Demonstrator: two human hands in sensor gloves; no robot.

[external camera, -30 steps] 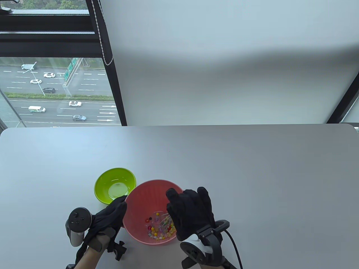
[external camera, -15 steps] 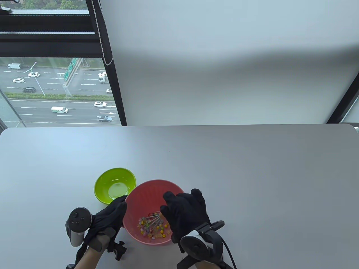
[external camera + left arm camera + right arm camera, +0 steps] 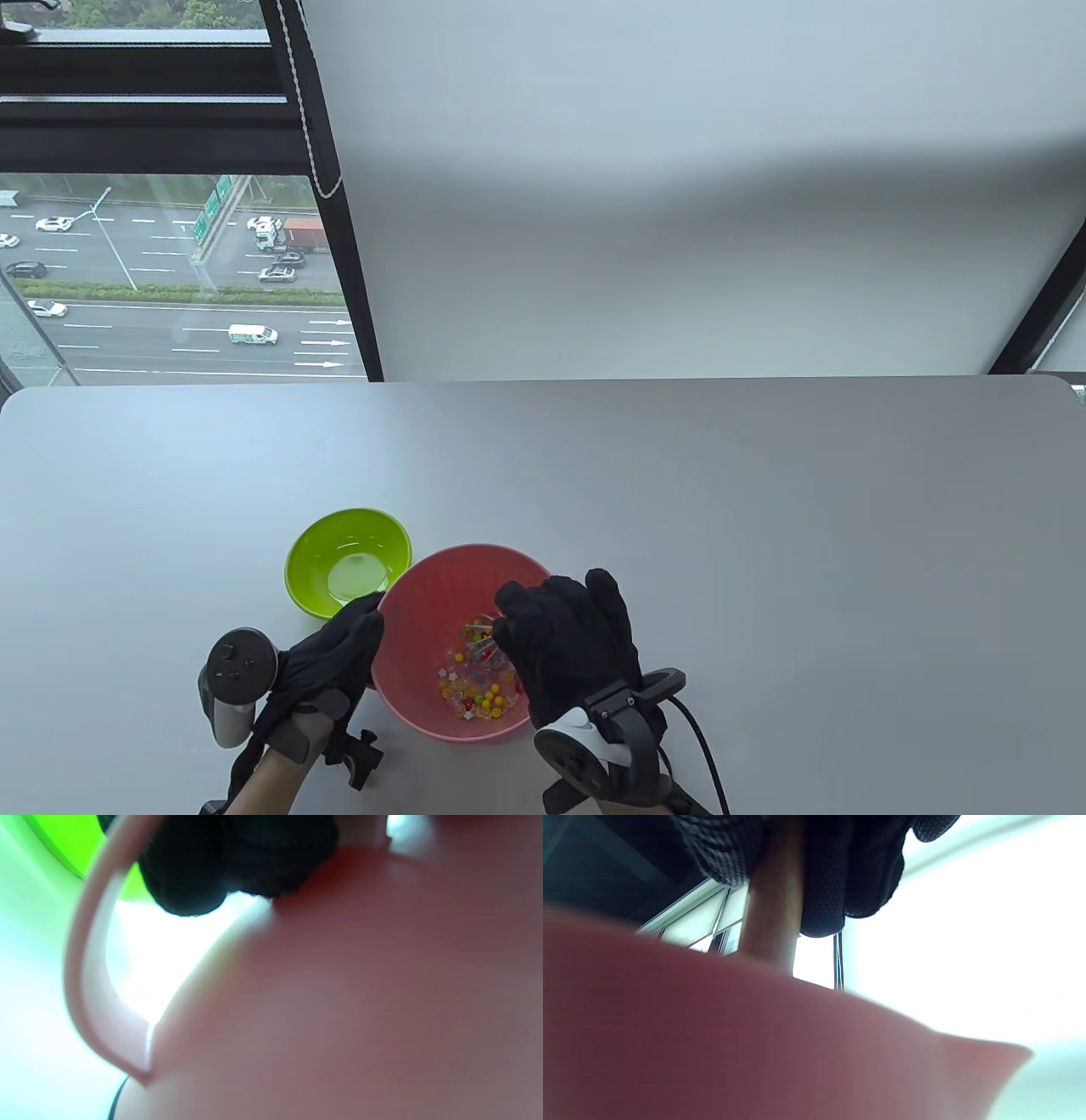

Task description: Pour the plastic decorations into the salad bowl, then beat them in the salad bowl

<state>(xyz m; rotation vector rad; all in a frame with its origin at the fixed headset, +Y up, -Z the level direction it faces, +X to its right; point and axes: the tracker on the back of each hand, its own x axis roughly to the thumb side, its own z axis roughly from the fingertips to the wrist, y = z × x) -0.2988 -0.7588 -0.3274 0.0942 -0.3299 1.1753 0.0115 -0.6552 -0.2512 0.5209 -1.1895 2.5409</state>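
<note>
Right now my right hand (image 3: 567,649) grips the whisk (image 3: 484,647), its wires slanting down-left into the beads (image 3: 475,692); my left hand (image 3: 335,658) grips the bowl (image 3: 407,611) rim.

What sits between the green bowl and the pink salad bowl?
Only the left hand's fingertips, at the salad bowl rim beside the green bowl; seen in the table view.

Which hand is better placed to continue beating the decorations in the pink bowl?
The right hand: it already grips the whisk, whose wires sit among the decorations in the pink bowl. The left hand holds the bowl's rim, steadying it.
</note>
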